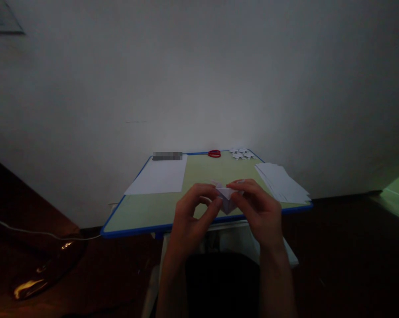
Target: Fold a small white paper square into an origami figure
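A small folded white paper piece (226,197) is held in the air just above the near edge of a small green table with a blue rim (136,229). My left hand (193,212) pinches its left side with curled fingers. My right hand (255,205) pinches its right side and top edge. Both hands are closed on the paper, and part of it is hidden behind my fingers.
On the table lie a white sheet (159,179) at the left, a fanned stack of white sheets (282,183) at the right, a red loop (214,153) and several small folded paper pieces (241,153) at the far edge. A white wall stands behind. A cable (36,232) runs over the dark floor at left.
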The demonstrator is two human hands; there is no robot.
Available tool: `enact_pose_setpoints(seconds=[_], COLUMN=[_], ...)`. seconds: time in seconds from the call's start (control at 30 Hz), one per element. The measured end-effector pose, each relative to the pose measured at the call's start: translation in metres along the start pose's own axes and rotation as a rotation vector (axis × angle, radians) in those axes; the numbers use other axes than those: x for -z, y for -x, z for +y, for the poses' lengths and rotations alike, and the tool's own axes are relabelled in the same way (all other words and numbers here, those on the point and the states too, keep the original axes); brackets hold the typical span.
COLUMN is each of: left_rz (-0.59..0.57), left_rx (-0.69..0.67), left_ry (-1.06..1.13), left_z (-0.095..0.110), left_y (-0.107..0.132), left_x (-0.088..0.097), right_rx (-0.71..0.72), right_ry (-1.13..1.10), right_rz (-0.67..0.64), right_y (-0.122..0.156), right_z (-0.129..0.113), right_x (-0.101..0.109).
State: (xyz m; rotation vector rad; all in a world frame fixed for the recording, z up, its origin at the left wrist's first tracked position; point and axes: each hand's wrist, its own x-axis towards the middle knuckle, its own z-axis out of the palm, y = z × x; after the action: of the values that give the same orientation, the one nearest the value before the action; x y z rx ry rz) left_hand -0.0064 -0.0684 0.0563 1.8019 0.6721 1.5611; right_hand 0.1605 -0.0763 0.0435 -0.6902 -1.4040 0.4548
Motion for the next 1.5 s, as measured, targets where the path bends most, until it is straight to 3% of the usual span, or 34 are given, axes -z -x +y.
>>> enact_pose_setpoints(seconds=[0.23,0.53,0.77,1.1,1.5], left_rz=[0.048,0.26,0.352,0.285,0.283], left_rx=[0.05,0.14,0.186,0.258,0.266], left_ry=[0.02,0.119,0.278,0.404,0.385], left_z=[0.003,0.004,0.002,-0.001,-0.003], left_y=[0.001,0.0,-0.002,-0.001,0.001], left_x=[-0.002,-0.015,-0.023,-0.023,-0.021], right_rx=[0.061,0.058,0.014,-0.001,0.01], right_ry=[0.03,-0.011,-0.086,-0.171,-0.173], right_rz=[0.012,0.054,0.098,0.128,0.111], right_y=[0.002,0.001,0.001,0.0,0.001], right_z=[0.0,-0.002,-0.003,0.0,0.001], right_x=[-0.001,-0.011,-0.016,-0.018,-0.017])
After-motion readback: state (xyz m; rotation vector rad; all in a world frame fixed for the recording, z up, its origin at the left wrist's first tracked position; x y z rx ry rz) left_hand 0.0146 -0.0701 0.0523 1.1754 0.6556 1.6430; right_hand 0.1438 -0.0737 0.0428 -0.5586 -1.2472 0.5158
